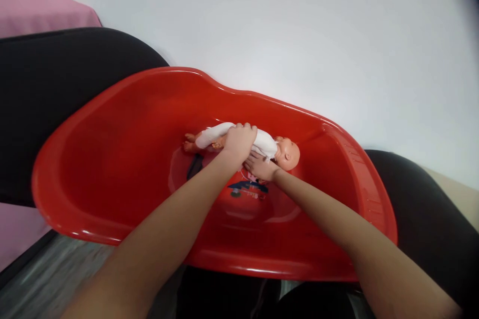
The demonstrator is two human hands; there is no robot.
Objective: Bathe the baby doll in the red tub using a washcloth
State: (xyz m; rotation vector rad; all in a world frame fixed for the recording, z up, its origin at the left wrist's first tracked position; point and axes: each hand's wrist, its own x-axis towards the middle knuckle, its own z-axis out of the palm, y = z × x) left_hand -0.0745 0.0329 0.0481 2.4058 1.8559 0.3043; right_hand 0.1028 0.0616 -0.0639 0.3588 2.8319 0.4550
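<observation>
A baby doll point(267, 142) in white clothing lies on its side in a red baby bathtub point(112, 159). Its head is toward the right and its bare feet toward the left. Over the doll's middle lies my left hand point(241, 142), with its fingers curled across the far side of the body. My right hand point(260, 165) is against the near side of the doll's upper body, just below the head, its fingers bent at the white cloth. Part of the doll's trunk is hidden under my hands.
Black padded seats point(75, 65) stand at the left and right of the tub. Pink cloth point(45, 5) shows at the upper left, and a white wall point(280, 25) rises behind. A printed picture point(249, 187) marks the tub's bottom. Grey flooring point(56, 269) shows at the lower left.
</observation>
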